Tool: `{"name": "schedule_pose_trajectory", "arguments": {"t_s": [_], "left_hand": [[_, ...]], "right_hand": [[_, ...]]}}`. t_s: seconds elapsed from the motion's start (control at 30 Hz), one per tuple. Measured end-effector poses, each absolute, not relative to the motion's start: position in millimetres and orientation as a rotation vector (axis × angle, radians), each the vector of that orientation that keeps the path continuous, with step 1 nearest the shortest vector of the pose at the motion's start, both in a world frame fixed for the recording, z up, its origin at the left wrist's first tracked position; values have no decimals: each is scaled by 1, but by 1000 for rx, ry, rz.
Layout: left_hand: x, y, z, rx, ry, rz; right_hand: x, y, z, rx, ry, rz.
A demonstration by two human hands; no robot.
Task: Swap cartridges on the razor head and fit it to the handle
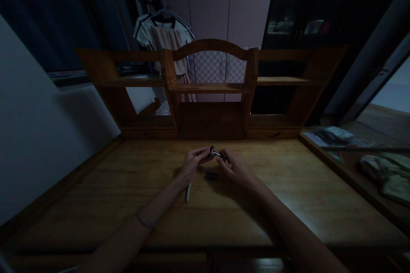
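Note:
Above the middle of the wooden table, my left hand [193, 160] pinches the dark head of a small tool [217, 154]. The tool has a short silver shaft and a dark grip; it looks like a razor, but the dim light hides its details. My right hand [235, 166] is closed round the grip at the other end, so the shaft spans the gap between my hands. On the tabletop just below them lies a small black ribbed piece [210, 175]. A thin whitish stick [188, 193] rests beside my left wrist, partly hidden by it.
A wooden shelf unit [209, 87] stands along the back of the table [128, 187]. Raised edging runs down both sides. To the right, a lower surface holds a plastic packet [339, 133] and folded cloth [389, 175]. Clothes [166, 36] hang behind the shelves.

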State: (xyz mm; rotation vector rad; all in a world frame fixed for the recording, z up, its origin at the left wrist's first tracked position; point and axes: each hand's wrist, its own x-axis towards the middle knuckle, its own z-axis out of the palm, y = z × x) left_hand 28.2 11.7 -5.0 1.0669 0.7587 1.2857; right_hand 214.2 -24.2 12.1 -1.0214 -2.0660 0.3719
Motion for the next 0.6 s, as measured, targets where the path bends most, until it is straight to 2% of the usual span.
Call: {"name": "schedule_pose_trajectory", "arguments": {"t_s": [0.6], "left_hand": [[26,16,-10,1030,726,1291]], "right_hand": [[216,-14,4,-1015,-2062,323]]}}
